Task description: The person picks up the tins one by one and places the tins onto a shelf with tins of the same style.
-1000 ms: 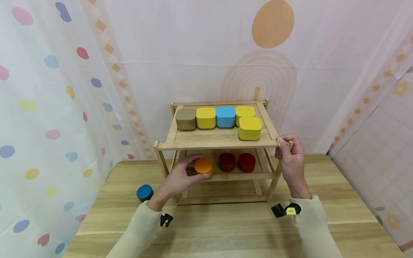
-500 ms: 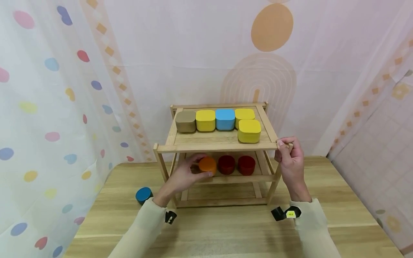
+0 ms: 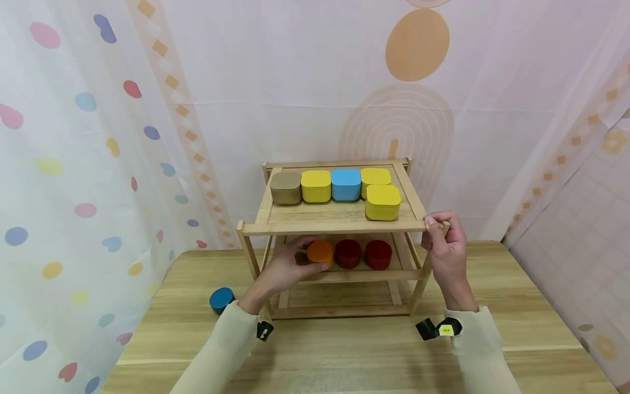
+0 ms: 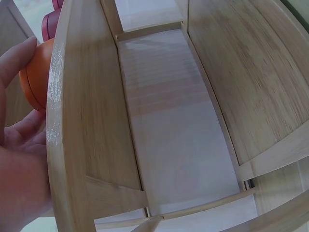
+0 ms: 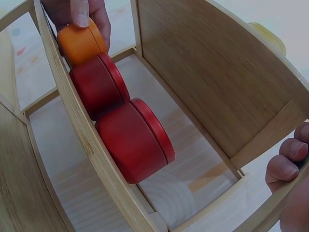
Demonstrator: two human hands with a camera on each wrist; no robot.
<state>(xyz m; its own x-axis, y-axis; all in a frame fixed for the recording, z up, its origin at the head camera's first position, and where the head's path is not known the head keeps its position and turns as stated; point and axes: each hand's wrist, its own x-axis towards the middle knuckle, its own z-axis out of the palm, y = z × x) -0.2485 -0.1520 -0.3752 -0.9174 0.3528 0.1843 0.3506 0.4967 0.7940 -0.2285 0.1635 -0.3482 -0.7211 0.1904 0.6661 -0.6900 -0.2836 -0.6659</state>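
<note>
My left hand (image 3: 283,269) reaches onto the middle shelf of a small wooden rack (image 3: 315,227) and pinches a round orange lidded tin (image 3: 320,253) between thumb and fingers. Beside it on that shelf stand two dark red round tins (image 3: 348,254); in the right wrist view the orange tin (image 5: 83,44) sits close against the nearer red tin (image 5: 99,87). At the rack's front right top corner, my right hand (image 3: 447,246) grips the wooden frame, its fingers (image 5: 285,166) curled over the rail in the right wrist view.
The top shelf carries a row of square lidded tins: a khaki one (image 3: 286,187), a blue one (image 3: 345,184) and several yellow ones (image 3: 382,201). A dark blue round tin (image 3: 221,300) stands on the table (image 3: 344,355) left of the rack. A patterned curtain (image 3: 295,82) hangs behind.
My left hand has shifted right and slightly inward with the orange tin, bringing it up beside the red tins. The right hand has kept its grip on the rack.
</note>
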